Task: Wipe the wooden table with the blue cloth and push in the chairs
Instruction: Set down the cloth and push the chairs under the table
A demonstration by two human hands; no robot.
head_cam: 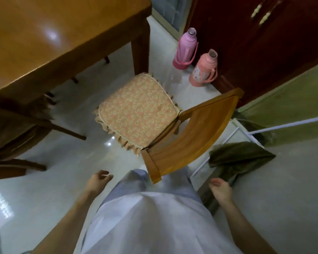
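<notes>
The wooden table (pixel 50 33) fills the upper left, its top bare and shiny. A wooden chair (pixel 200 132) with a patterned seat cushion (pixel 138 110) stands pulled out from the table's near corner, its curved backrest toward me. My left hand (pixel 97 182) hangs below the chair's left side with loosely curled fingers, holding nothing and touching nothing. My right hand (pixel 220 189) hangs right of the backrest, fingers relaxed, just in front of a dark green cloth (pixel 237 158); I cannot tell whether it touches the cloth. No blue cloth is in view.
A second, darker chair (pixel 17 136) sits tucked under the table at left. Two pink thermos flasks (pixel 185 48) (pixel 204 70) stand on the floor by a dark red cabinet (pixel 255 43). A white rack (pixel 233 134) carries the green cloth at right. Pale glossy tiles cover the floor.
</notes>
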